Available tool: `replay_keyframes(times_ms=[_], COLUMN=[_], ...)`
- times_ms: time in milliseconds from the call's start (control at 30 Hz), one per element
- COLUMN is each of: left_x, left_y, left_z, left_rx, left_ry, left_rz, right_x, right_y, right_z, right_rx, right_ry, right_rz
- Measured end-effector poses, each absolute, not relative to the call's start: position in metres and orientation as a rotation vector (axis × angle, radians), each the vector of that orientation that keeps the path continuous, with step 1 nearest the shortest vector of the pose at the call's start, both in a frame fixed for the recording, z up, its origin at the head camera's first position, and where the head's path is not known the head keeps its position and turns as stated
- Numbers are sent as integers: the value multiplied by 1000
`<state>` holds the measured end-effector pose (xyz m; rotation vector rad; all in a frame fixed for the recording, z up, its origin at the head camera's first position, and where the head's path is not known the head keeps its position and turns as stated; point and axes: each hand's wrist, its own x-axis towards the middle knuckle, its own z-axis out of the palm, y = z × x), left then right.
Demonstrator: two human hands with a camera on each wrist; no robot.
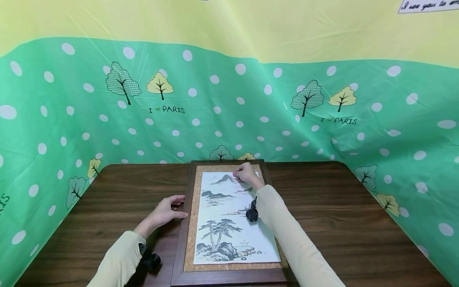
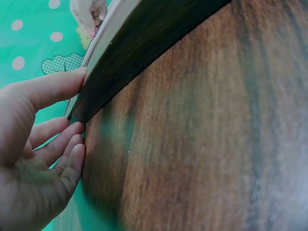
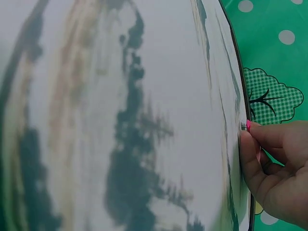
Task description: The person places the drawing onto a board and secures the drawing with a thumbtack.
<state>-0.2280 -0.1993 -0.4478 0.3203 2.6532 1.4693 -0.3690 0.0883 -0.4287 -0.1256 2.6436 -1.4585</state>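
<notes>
A sheet with an ink landscape painting (image 1: 220, 207) lies on a cork board (image 1: 191, 239) with a dark wooden frame (image 1: 181, 243). Near the sheet's top edge my right hand (image 1: 246, 173) pinches a pink push pin (image 3: 248, 126) between thumb and finger. Its metal point faces the sheet; whether it has gone in I cannot tell. More pink shows among the curled fingers in the right wrist view. My left hand (image 1: 165, 211) touches the frame's left side, with thumb and fingers fairly straight, as the left wrist view shows (image 2: 43, 144).
The board rests on a dark wood-grain table (image 1: 340, 215). Behind it hangs a green and yellow cloth (image 1: 229, 111) with white dots and printed trees. A black wrist camera (image 1: 252, 213) on the right arm covers a little of the painting.
</notes>
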Motion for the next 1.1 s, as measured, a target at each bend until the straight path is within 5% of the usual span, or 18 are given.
replay_keyframes(times_ms=[1100], left_x=[-227], left_y=[-199], left_z=[-448], left_rx=[335], left_ry=[2631], left_rz=[1507], right_x=[-359], right_y=[85], right_z=[-428], right_rx=[-91], right_ry=[2729], right_rz=[-1451])
